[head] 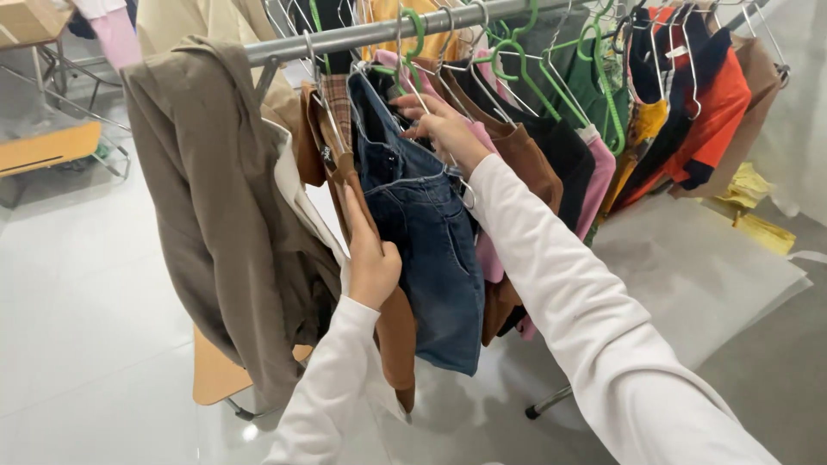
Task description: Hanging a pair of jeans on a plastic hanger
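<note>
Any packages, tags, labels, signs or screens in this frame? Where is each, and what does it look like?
Tag: small dark rectangle with pale print, on the brown garment just above the left hand.
Cardboard box: top left corner, tan, only partly in view.
No signs or screens show.

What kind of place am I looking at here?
Probably a clothing stockroom or sorting area: a metal garment rail packed with hangers, mixed clothes such as a denim piece, and a plain glossy floor.

matt blue denim garment, shiny metal rail, glossy floor
</note>
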